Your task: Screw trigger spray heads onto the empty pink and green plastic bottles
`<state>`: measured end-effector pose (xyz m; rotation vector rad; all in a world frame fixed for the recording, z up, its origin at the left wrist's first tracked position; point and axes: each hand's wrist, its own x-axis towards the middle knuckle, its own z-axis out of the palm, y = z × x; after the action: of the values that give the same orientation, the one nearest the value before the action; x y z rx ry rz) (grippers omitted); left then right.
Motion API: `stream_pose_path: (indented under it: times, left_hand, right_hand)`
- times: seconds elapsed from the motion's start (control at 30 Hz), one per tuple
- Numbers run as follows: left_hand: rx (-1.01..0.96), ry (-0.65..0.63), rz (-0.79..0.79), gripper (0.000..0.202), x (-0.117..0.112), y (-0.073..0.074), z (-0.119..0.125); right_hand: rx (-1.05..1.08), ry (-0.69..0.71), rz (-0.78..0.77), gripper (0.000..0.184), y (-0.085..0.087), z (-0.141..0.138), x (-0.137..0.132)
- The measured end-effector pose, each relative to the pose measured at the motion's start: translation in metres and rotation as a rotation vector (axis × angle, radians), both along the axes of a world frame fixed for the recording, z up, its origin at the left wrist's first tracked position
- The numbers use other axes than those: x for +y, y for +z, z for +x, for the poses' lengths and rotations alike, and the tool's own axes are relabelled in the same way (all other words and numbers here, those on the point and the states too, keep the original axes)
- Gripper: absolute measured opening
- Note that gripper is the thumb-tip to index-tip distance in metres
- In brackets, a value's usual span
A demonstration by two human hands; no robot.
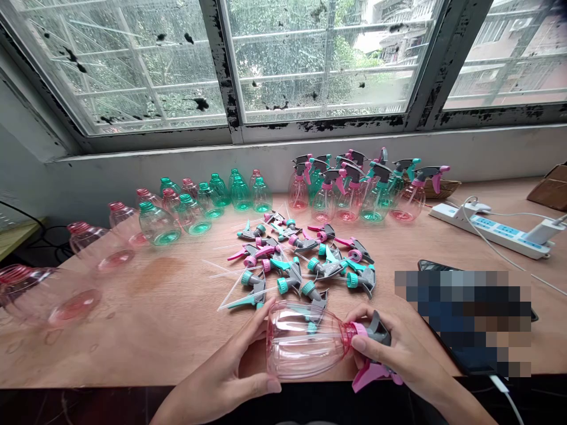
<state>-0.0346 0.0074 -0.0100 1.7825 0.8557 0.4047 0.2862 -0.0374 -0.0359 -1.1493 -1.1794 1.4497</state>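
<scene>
My left hand [230, 375] grips the body of a clear pink spray bottle [305, 339], held on its side over the table's near edge. My right hand [398, 348] is closed round the grey and pink trigger head [376, 348] at the bottle's neck. Just beyond lies a pile of loose trigger heads [301, 260] in grey, pink and teal, their thin dip tubes pointing left. Empty pink and teal bottles [199, 203] without heads stand at the back left. Bottles fitted with trigger heads [358, 189] stand grouped at the back centre.
The wooden table [155, 319] runs under a window sill. A white power strip [491, 227] with plugged cables lies at the right. A phone [460, 354] on a charging cable sits right of my right hand. More pink bottles [48, 292] line the left edge.
</scene>
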Motion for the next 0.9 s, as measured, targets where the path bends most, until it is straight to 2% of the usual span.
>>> stream_pose_path:
  times: [0.57,0.9]
  left_hand:
    - [-0.017,-0.002,-0.013,0.088,0.0,0.0008,0.0004]
    - [-0.008,0.01,-0.009,0.091,0.0004,-0.0053,-0.0029]
  right_hand:
    - [0.063,0.004,-0.013,0.036,-0.0048,0.0008,0.0006]
    - [0.061,-0.007,-0.002,0.035,-0.0038,0.0001,0.0007]
